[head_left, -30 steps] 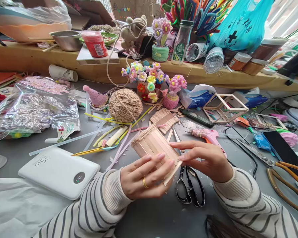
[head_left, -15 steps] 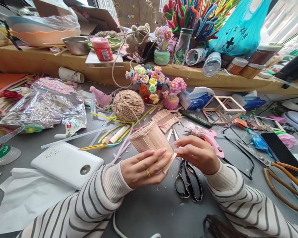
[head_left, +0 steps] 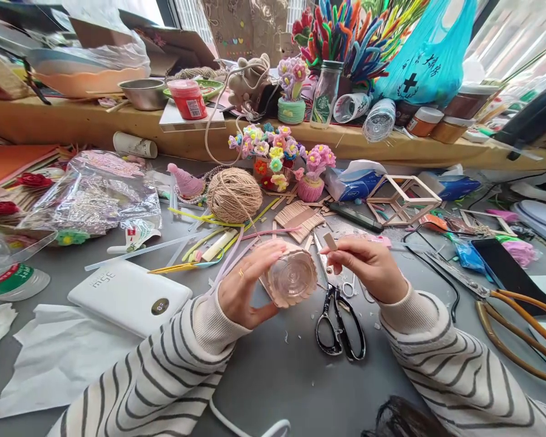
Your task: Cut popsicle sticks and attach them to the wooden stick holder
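While L hand (head_left: 250, 276) grips the stick-clad cup (head_left: 295, 276), thumb & fingers clamped round its side, base facing cam, R hand's (head_left: 366, 267) fingertips are pinched on a short wood strip (head_left: 330, 241), long axis tipping up-L; cup's just L of R fingertips, apart, above table (head_left: 327, 394), well short of its far edge.

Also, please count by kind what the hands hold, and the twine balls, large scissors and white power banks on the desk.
Stick-covered cup, in left hand: 1
Flat wooden piece, in right hand: 1
Twine ball: 1
Large scissors: 2 (black-handled pair, orange-handled pair)
White power bank: 1
Total: 6
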`<action>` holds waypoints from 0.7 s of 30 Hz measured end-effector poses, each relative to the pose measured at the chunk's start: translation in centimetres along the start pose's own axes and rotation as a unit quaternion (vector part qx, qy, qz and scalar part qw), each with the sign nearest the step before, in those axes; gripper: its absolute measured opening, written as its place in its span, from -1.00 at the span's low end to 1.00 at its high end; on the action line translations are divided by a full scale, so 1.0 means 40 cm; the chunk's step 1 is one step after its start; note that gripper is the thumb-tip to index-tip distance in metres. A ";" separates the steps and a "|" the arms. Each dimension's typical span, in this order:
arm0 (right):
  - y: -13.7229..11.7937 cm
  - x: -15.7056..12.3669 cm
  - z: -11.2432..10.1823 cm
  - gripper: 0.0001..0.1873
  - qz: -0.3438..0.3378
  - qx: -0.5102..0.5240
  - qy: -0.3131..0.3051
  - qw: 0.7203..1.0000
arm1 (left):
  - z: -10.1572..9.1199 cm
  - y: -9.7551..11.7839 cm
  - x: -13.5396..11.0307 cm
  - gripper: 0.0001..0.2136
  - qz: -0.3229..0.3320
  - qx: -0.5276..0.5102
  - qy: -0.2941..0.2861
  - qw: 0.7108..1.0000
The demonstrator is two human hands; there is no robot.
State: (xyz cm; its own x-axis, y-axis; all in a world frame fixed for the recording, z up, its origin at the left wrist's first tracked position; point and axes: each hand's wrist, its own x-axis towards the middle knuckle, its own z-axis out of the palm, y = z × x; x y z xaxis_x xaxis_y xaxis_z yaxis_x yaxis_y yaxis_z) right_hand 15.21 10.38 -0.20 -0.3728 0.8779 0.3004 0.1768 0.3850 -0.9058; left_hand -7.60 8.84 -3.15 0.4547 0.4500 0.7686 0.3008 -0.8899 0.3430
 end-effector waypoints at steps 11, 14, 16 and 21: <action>-0.056 -0.009 -0.005 -0.78 0.057 0.075 0.027 0.995 | 0.026 0.037 -0.034 -0.18 -0.138 -0.164 -0.024 0.976; -0.060 -0.010 0.000 -0.90 0.071 0.082 0.008 0.994 | 0.026 0.043 -0.031 -0.14 -0.149 -0.188 -0.035 0.970; -0.060 -0.010 0.006 -0.91 0.089 0.076 0.000 0.993 | 0.026 0.048 -0.027 -0.19 -0.164 -0.187 -0.034 0.968; -0.046 -0.012 0.022 -0.85 0.121 0.105 0.003 0.987 | 0.027 0.055 -0.018 -0.31 -0.181 -0.179 -0.032 0.966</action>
State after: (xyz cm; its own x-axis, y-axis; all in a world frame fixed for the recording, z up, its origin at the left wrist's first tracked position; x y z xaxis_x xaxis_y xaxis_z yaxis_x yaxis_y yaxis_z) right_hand 14.26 8.99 1.04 -0.3374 0.9388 0.0686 0.0673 0.0967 -0.9930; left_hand -6.36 6.64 -3.56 0.4279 0.7307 0.5319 0.1459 -0.6367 0.7572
